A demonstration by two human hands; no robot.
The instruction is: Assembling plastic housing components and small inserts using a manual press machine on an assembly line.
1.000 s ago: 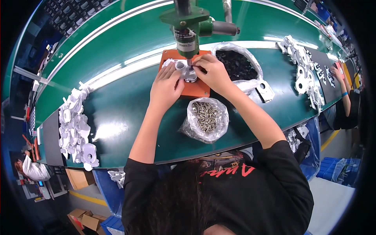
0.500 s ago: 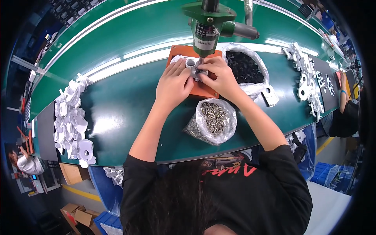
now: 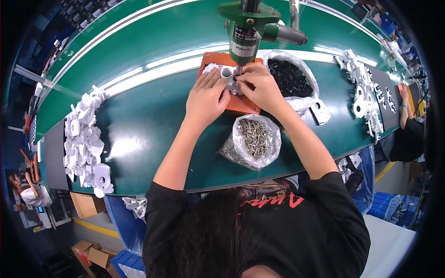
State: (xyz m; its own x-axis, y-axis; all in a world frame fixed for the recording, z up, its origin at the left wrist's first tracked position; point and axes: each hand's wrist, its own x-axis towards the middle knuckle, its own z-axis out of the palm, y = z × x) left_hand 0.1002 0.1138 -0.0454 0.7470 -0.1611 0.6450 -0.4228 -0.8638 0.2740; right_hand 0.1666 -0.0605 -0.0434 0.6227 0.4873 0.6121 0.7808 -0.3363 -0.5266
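Note:
A white plastic part (image 3: 226, 73) with a round tube opening lies on an orange base plate (image 3: 241, 105). My left hand (image 3: 205, 99) grips the part from its left, fingers laid over it and thumb at the near side. On the right side of the same part, my right hand (image 3: 264, 91) has its thumb and fingertips pinched together, close to the bit; what is between them is too small to make out. Right above stands a green press-like driver (image 3: 244, 44), its metal bit (image 3: 239, 69) reaching down to the part beside my right fingertips.
A clear bag of screw-like metal pins (image 3: 255, 141) stands nearest me. Behind my right forearm is a bag of black parts (image 3: 288, 78), with a white piece (image 3: 320, 112) beside it. White plastic parts pile up at left (image 3: 85, 143) and right (image 3: 359, 99). Other people sit at both far sides.
My right fingers have shifted slightly upward around the bit, baring a little more of the white part. My left hand stays almost where it was.

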